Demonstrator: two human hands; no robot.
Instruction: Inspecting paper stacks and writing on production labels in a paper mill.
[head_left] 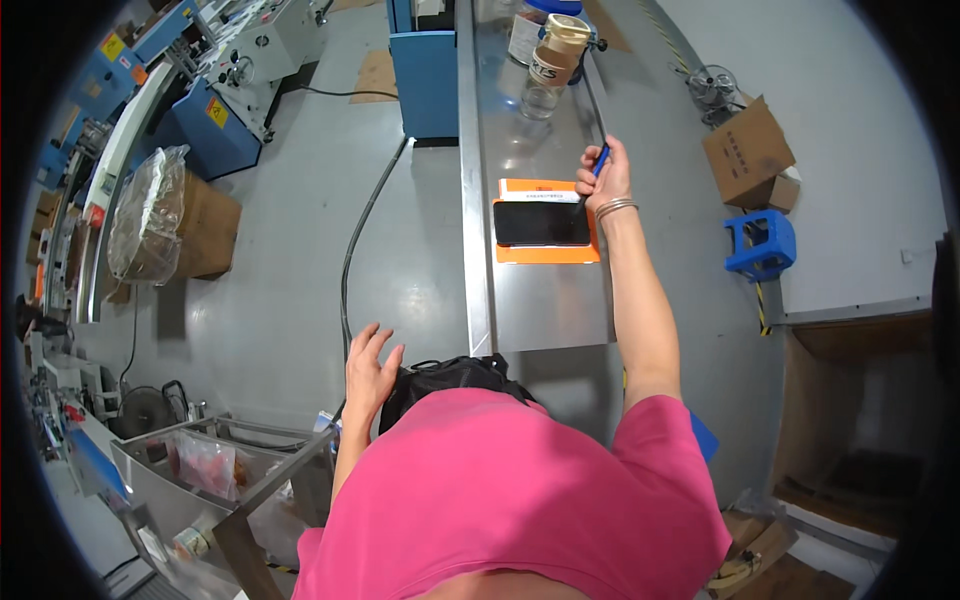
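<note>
My right hand [608, 178] is closed around a blue pen [601, 160], over the right side of the steel table. Just left of it a black smartphone [541, 224] lies flat on an orange-and-white booklet or box [548, 256]. The hand is close to the phone's upper right corner; whether it touches cannot be made out. My left hand [371, 365] hangs in the air left of the table's near end, fingers spread, holding nothing.
A glass jar [543, 95] and a blue-lidded container [525, 38] stand farther along the steel table [540, 310]. Right are a blue stool [760, 245] and a cardboard box [748, 152]. Left are blue machines, a plastic-covered box [205, 225], a metal-framed cart [270, 490] and a floor cable [358, 240].
</note>
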